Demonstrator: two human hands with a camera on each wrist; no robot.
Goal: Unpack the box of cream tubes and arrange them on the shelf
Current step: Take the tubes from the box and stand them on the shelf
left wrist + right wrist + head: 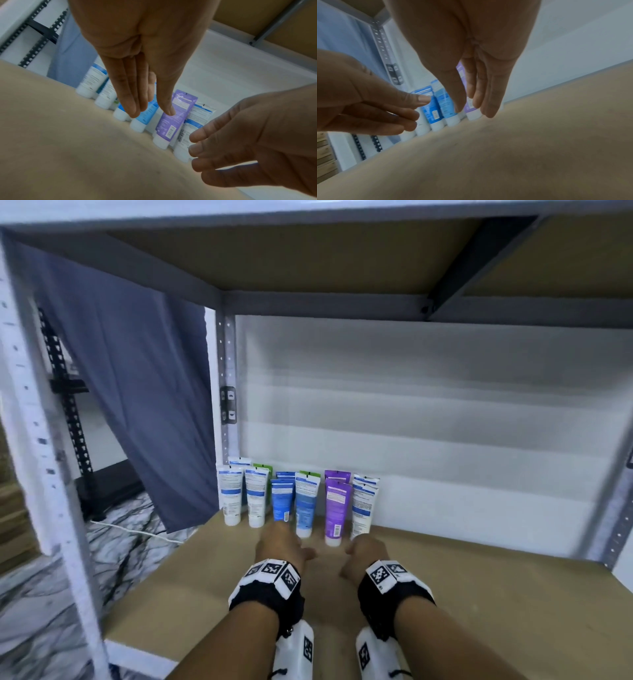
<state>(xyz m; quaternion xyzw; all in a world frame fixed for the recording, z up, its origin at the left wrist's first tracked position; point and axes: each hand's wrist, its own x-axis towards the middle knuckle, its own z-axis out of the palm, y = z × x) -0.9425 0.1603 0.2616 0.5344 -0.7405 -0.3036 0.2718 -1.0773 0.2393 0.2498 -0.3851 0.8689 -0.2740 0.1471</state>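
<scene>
A brown shelf board point(479, 594) holds a cluster of cream tubes point(298, 501) at its far left, standing upright on their white caps in two rows against the white back panel point(445, 422). In the near row, from left to right, stand two white tubes with blue labels point(231, 498), a dark blue tube point(283, 501), a lighter blue tube point(306, 506), a purple tube point(336, 510) and another white tube point(364, 510). Behind them show green, blue, purple and white tops of a second row.

Both hands reach over the board just near of the tubes. The left hand point(281, 544) has straight fingers point(128, 97) pointing at the blue tubes and grips nothing; whether a fingertip touches a tube I cannot tell. The right hand point(368, 553) is likewise empty, its fingers point(489, 97) loosely extended near the purple and white tubes.

A grey-blue cloth point(137, 392) hangs left of the shelf's metal upright point(224, 378).
</scene>
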